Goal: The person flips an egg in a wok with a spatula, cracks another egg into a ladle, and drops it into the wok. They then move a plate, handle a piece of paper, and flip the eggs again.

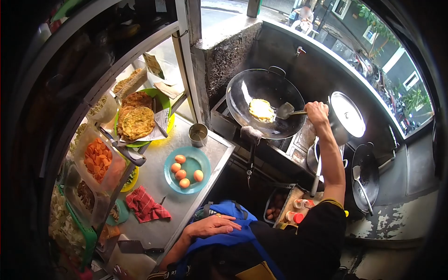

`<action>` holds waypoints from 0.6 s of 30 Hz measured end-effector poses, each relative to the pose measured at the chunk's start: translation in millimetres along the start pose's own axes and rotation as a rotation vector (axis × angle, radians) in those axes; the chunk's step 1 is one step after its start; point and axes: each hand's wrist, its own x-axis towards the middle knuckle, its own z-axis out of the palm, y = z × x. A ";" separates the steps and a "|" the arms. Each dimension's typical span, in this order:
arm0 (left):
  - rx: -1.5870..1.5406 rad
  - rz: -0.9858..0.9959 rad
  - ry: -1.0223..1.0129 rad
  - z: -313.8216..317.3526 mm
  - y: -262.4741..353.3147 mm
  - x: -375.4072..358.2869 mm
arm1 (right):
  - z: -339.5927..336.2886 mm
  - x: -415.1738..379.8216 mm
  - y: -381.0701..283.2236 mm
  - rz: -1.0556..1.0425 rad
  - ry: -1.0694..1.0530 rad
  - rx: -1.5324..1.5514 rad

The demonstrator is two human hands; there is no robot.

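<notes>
My right hand (318,113) is closed round the handle of a wok spatula (285,111). The spatula's blade rests inside a large black wok (240,86), just right of a frying egg (262,110) with yellow and white patches. My left hand (213,227) lies flat, fingers stretched out, against the blue cloth (235,211) at my waist and holds nothing. Nearest to it on the metal counter (175,205) are a red checked cloth (146,205) and a teal plate (170,173) bearing several brown eggs (180,174).
Right of the wok stand a lidded pot (347,114) and a second wok (368,175). Red-capped jars (295,217) sit below my right arm. At left are fried omelettes (135,123), chopped carrots (98,161), a metal cup (198,135) and a knife (135,248). A person (304,18) sits outside.
</notes>
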 end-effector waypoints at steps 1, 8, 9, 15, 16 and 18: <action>-0.002 0.005 -0.003 -0.1 0.1 0.6 | -1.8 0.8 5.9 -0.001 -0.044 0.027; 0.010 0.013 -0.005 1.0 2.5 4.3 | 2.1 -9.6 5.1 -0.041 -0.169 0.197; 0.008 0.020 -0.014 1.2 1.0 4.9 | 4.3 -9.8 0.3 -0.031 -0.176 0.228; 0.019 0.019 -0.027 2.0 1.2 6.2 | 19.6 -4.9 -17.2 -0.037 -0.052 0.197; 0.022 0.017 -0.025 2.9 1.4 5.6 | 14.3 -6.0 -17.6 -0.037 -0.033 0.133; 0.006 0.014 -0.017 3.0 0.6 5.0 | 0.1 -8.1 -11.2 -0.052 -0.037 0.105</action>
